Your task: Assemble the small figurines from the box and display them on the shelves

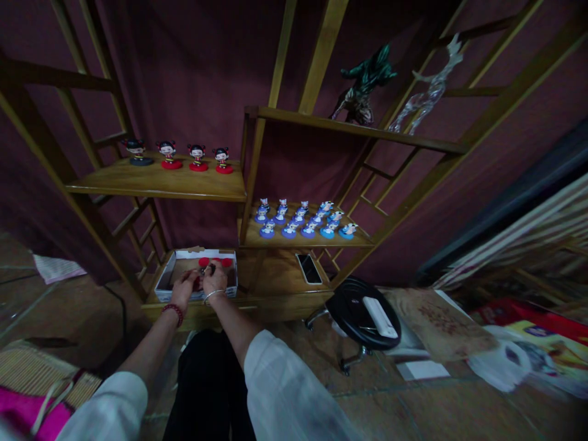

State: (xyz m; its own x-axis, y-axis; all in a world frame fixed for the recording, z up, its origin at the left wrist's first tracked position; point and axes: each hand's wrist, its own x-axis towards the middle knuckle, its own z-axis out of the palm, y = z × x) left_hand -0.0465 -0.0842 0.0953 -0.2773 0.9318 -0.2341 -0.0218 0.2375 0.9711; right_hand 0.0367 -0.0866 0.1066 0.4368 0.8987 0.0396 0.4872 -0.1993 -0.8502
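Both hands are inside a shallow white cardboard box (174,263) on the low wooden shelf. My right hand (215,280) is closed around a small dark-haired figurine (210,269), mostly covered by the fingers. Beside it, my left hand (184,283) has its fingers curled together at a bit of red, and what they hold is hidden. A red round base (203,261) and another red piece (226,262) show near the box's back wall. Similar figurines stand on the upper left shelf (156,184), among them one on a red base (198,158) and one on a dark base (138,152).
Several purple and blue figurines (290,228) stand in rows on the middle shelf. A phone (309,269) lies right of the box. Higher up stand a green-cloaked statue (367,86) and a clear deer figure (427,92). A black stool (362,315) holds a white box (380,316).
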